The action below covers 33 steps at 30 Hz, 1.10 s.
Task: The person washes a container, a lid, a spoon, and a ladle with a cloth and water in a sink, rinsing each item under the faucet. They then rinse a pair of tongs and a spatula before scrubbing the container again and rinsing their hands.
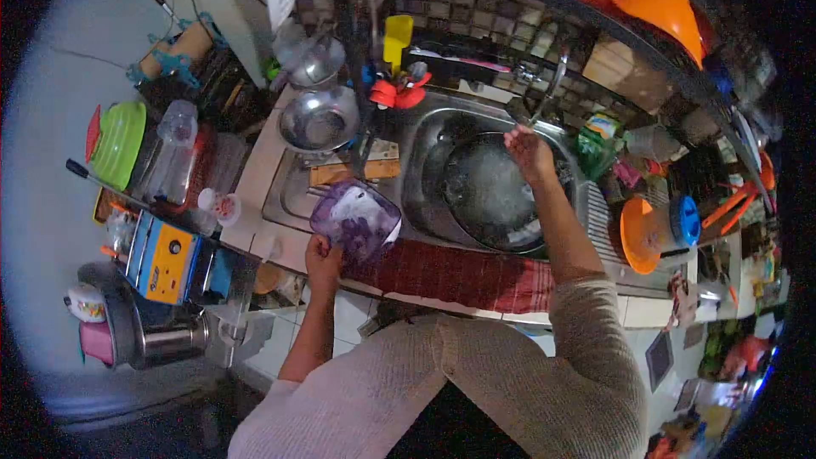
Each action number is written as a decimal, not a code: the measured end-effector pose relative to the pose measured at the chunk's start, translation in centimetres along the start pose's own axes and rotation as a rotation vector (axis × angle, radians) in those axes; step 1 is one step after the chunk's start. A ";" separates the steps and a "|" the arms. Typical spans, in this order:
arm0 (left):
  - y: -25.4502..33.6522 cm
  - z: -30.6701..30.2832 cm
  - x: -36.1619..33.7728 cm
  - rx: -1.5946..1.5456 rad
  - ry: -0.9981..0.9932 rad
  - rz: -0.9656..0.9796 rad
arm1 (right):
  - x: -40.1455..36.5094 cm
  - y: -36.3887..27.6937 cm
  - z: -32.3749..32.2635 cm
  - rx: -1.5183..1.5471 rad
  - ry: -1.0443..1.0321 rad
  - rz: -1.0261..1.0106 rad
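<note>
My left hand point(324, 258) grips the near left edge of a clear purple container point(357, 219), tilted over the left side of the sink counter, with pale suds or glare on it. Over the sink point(416, 153), my right hand point(529, 153) hangs just below the faucet point(557, 85), its fingers bent together; whether anything small is in them I cannot make out. Below it a large round dark-rimmed basin point(489, 191) holds cloudy water. A red cloth point(459, 276) lies along the counter's front edge.
Metal bowls point(319, 119) stand left of the sink. Behind are a yellow utensil point(397, 38) and red items point(398, 93). To the right are a green bottle point(595, 149), an orange item point(639, 234) and a blue-lidded container point(684, 221). A green basket point(121, 144) is far left.
</note>
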<state>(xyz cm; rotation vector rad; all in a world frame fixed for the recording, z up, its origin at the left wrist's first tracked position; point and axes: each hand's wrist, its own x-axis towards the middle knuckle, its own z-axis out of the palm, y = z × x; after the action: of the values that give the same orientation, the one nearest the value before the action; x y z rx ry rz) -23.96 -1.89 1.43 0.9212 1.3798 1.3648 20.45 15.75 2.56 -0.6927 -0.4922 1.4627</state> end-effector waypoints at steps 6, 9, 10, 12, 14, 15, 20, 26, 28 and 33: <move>-0.1 4.2 -1.3 0.254 -0.053 0.287 | -1.1 -2.5 -2.5 -0.346 -0.007 -0.002; 1.1 9.4 -0.3 0.234 -0.188 0.463 | -4.0 -2.5 -0.5 -0.820 -0.106 0.312; -0.2 11.4 1.0 0.155 -0.238 0.371 | -4.0 -2.0 -0.4 -0.830 -0.170 0.475; -0.6 15.8 2.9 0.134 -0.289 0.343 | -5.6 -1.5 2.5 -0.784 -0.148 0.619; 0.3 20.5 4.5 0.213 -0.281 0.454 | -6.1 -1.9 3.5 -0.739 -0.125 0.756; -0.2 22.6 5.6 0.235 -0.273 0.498 | -6.1 -2.2 3.4 -0.693 -0.102 0.667; -0.3 29.4 7.2 0.003 -0.227 0.201 | -3.7 -3.2 0.1 -0.439 -0.019 0.234; -5.5 32.7 7.8 -0.191 -0.514 -0.585 | -4.7 -6.3 0.9 -1.198 0.041 -0.246; -7.9 32.0 7.8 -0.125 -0.474 -0.474 | -5.2 -6.4 0.4 -1.665 0.072 -0.437; -7.6 27.5 7.6 -0.148 -0.256 -0.211 | -4.6 -4.0 -6.5 -1.806 0.106 -0.292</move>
<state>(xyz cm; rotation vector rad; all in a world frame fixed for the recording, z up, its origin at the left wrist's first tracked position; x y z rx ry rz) 1.25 12.18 -4.81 0.7977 1.1308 1.1301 27.49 10.48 1.11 -1.9199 -1.7556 0.3417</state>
